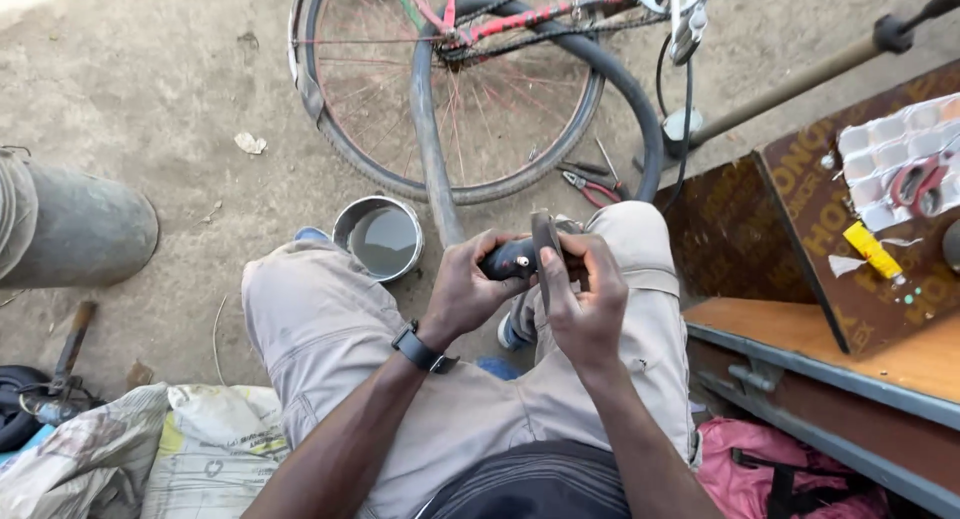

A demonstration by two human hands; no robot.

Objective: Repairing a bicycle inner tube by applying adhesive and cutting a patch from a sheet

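My left hand (468, 287), with a black watch on its wrist, is closed around a fold of black bicycle inner tube (515, 260) above my knees. A small pale spot shows on the tube between my hands. My right hand (585, 301) pinches a narrow dark strip (546, 237) and presses it against the tube. The tube (620, 89) loops away over my right knee toward an upturned bicycle wheel (450, 89) with a red frame.
A round metal bowl of grey water (380, 237) sits on the dirt by my left knee. Red-handled pliers (592, 186) lie near the wheel. A wooden toolbox (850, 249) with a yellow tube and scissors stands right. Sacks (150, 459) lie left.
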